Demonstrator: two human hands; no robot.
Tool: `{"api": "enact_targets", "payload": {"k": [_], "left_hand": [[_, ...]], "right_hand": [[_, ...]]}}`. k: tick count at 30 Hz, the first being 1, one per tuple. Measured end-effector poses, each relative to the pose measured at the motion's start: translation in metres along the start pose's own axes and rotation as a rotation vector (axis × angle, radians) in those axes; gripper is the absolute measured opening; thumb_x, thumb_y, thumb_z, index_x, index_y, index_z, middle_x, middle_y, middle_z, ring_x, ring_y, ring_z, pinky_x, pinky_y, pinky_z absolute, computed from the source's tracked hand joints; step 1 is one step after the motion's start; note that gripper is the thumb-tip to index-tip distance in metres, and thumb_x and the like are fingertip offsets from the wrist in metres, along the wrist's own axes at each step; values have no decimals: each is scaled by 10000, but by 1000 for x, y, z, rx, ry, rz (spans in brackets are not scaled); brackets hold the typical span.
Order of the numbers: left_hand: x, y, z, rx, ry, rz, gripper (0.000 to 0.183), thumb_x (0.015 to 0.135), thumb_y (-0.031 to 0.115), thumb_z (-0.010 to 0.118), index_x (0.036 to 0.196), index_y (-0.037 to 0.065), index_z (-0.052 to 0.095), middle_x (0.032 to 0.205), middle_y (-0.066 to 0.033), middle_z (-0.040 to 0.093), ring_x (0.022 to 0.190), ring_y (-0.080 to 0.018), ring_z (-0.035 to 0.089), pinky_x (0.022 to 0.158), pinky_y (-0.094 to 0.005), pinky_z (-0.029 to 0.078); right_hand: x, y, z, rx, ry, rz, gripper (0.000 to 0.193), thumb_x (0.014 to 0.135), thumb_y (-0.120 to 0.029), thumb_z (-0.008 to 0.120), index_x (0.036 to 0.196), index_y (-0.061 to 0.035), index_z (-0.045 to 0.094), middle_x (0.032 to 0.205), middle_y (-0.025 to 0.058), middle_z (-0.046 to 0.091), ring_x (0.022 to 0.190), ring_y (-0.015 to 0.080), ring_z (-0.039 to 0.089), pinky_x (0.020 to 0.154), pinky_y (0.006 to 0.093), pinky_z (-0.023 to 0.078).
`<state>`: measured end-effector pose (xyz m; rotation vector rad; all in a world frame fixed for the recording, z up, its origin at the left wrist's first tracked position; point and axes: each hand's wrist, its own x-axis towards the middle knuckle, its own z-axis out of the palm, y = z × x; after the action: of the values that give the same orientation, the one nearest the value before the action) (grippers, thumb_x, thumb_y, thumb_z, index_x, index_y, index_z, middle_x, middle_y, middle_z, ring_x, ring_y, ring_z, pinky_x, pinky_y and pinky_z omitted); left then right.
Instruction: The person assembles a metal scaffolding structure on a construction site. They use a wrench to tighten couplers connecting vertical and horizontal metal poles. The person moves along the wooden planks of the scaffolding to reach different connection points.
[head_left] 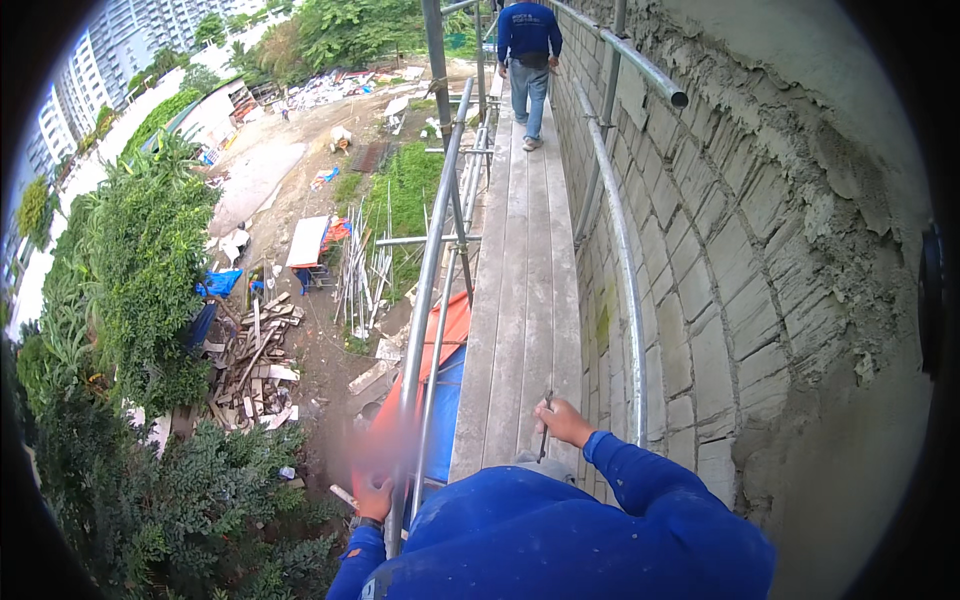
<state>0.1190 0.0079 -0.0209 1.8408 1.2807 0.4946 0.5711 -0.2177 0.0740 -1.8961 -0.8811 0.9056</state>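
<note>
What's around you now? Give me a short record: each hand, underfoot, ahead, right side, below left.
Left hand: beside metal scaffold pipe; pale stick shows next to it, grip unclear
Right hand: closed around thin dark rod
Underfoot: scaffold planks
Ahead: co-worker on planks, back turned
Right side: block wall, partly plastered
Below left: scrap lumber pile

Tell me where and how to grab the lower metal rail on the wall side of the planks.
Grip the lower rail around its bare middle stretch, probably best from over the planks: it is a slim round tube, no clamp shows there, and the block wall lies along its other side.
</note>
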Motion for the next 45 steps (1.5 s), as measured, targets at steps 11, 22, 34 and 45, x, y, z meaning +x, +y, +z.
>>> {"api": "enact_targets", "payload": {"k": [11, 22, 34, 45], "left_hand": [[169, 47, 45, 373, -63, -170, 759, 742, 309, 864, 1355, -12, 554, 1292, -294, 610, 1231, -436, 588, 1072, -464, 484], [288, 189, 115, 404, -145, -54, 917, 723, 339, 887, 1466, 19, 456, 1385, -287, 560, 1335, -440, 520, 1115, -497, 455], [419, 166, 180, 283, -161, -134, 615, 786, 243, 835, 1226, -46, 517, 1115, -304, 692, 1045, -449, 701, 912, -498, 551], [437, 167, 179, 306, -288, -257, 767, 759, 315, 846, 1337, -36, 483, 1212, -309, 656, 1156, -457, 653, 984, -509, 532]], "right_hand": [[14, 42, -125, 257, 440, 162, 179, 1013, -201, 567, 978, -43, 641, 745, 53, 683, 625, 125, 594, 589, 291, 480], [52, 45, -129, 355, 427, 202, 142, 1015, -160, 576, 989, -31, 630, 738, 57, 678, 585, 112, 572, 562, 268, 475], [251, 13, -254, 73, 358, 103, 153, 1010, -159, 565, 961, -35, 641, 755, 62, 695, 650, 133, 633, 580, 295, 515], [405, -11, -254, -67, 45, 36, 259, 966, -251, 591, 878, -16, 658, 756, 103, 702, 719, 244, 690, 721, 392, 531]]}}
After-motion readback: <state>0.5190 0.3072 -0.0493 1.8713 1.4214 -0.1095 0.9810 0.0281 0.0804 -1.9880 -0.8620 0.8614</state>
